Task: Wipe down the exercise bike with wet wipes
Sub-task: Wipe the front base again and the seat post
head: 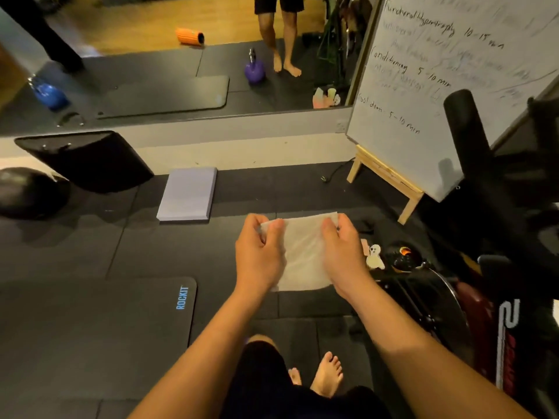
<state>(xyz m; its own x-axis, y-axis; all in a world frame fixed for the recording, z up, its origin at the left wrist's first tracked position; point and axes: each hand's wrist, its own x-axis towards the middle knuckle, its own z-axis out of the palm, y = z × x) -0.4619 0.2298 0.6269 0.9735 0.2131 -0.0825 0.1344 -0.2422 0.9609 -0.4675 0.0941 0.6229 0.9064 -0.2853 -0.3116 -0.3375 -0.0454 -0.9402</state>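
A white wet wipe [302, 252] is spread out flat in front of me, above the black floor mats. My left hand [260, 255] pinches its upper left corner and my right hand [344, 252] pinches its upper right corner, holding it stretched between them. The exercise bike [484, 267] stands to my right: a black handlebar grip [462, 122] rises at the upper right, and its dark frame and red-and-black body run down the right edge. Both hands are left of the bike, apart from it.
A whiteboard [423, 110] on a wooden easel leans ahead right. A purple foam pad [187, 193], a black ball [30, 192] and a black mat marked ROCKIT [90, 328] lie on the floor. A wall mirror [181, 55] runs along the back. My bare feet [326, 373] are below.
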